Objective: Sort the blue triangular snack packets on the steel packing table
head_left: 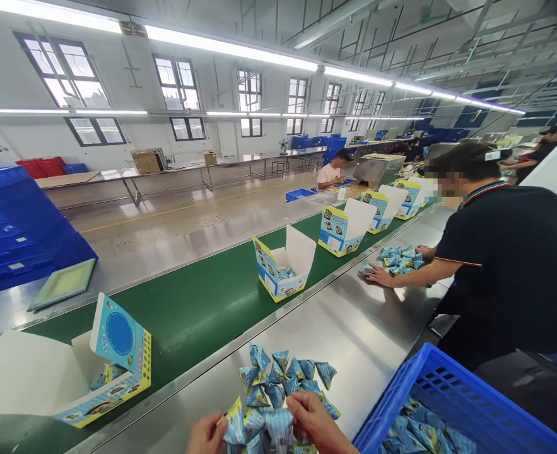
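At the bottom of the view, my left hand [207, 434] pinches a small blue-and-yellow triangular snack packet [234, 424]. My right hand [312, 417] is closed on the edge of another blue striped packet [279, 427], which has a barcode-like patch. Both hands are at the near side of a loose pile of similar packets [275, 377] on the steel table [349, 334]. Some of the nearest packets are partly hidden by my hands and cut off by the frame.
A green conveyor belt [197, 321] carries open printed boxes, including one box [278, 277] with packets inside and one box [117, 366] at left. A blue crate [448, 378] of packets stands right. A co-worker [505, 252] bends over another packet pile [400, 258].
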{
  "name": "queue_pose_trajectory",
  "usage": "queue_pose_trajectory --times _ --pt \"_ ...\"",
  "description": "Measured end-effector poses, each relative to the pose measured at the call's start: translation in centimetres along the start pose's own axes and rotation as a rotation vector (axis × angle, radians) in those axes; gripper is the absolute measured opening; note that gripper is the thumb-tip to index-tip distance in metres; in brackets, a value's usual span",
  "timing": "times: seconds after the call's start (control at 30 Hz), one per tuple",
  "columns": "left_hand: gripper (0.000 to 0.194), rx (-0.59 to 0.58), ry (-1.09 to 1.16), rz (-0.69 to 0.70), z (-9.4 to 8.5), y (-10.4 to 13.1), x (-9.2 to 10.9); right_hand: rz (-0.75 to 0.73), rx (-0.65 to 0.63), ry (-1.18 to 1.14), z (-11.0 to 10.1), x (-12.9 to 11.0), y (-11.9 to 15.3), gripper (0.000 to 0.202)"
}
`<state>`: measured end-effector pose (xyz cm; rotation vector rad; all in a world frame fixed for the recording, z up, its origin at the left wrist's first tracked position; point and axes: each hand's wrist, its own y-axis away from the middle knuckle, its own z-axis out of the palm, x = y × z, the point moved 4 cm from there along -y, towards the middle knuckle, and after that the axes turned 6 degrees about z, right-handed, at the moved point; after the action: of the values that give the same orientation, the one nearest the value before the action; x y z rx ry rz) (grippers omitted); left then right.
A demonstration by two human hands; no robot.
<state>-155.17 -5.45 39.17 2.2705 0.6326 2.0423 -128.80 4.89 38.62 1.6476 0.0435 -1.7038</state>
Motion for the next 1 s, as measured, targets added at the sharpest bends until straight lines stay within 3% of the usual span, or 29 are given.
queue_pose_trajectory --times 0.07,0.17,0.27,0.4,0.53,0.67,0.8,0.9,1.0 --pt "0.080 0.005 0.108 0.029 -0.3 1.3 0.1 0.013 -0.016 -0.060 0.8 1.0 1.6 0.085" --pt "0.077 -0.038 0.347 -0.020 -0.3 3.9 0.0 -0.019 0.055 0.045 1.8 2.2 3.9 0.086" --pt "0.073 -0.015 0.298 0.007 -1.0 6.6 -0.3 0.002 0.062 0.027 3.3 3.7 5.7 0.084" --pt "0.076 -0.059 0.457 -0.068 -2.1 9.6 -2.0 -0.005 0.091 0.077 6.1 5.5 7.1 0.087" --pt "0.079 -0.072 0.240 -0.005 -4.0 12.7 -3.1 0.015 0.053 0.034 9.6 6.5 8.7 0.087" --pt "0.077 -0.048 0.417 -0.076 -4.7 15.9 -3.7 -0.005 0.021 0.069 11.7 6.5 10.9 0.085" --pt "0.081 0.073 0.190 0.040 -5.1 18.1 -3.0 0.003 -0.033 0.103 12.7 6.6 12.7 0.085" --pt "0.080 0.067 0.291 -0.011 -4.2 19.3 -2.7 -0.019 -0.107 0.166 12.7 6.7 14.2 0.082" --pt "0.078 0.154 0.177 -0.005 -3.7 19.9 -2.1 -0.024 -0.133 0.199 11.9 6.5 16.0 0.079"
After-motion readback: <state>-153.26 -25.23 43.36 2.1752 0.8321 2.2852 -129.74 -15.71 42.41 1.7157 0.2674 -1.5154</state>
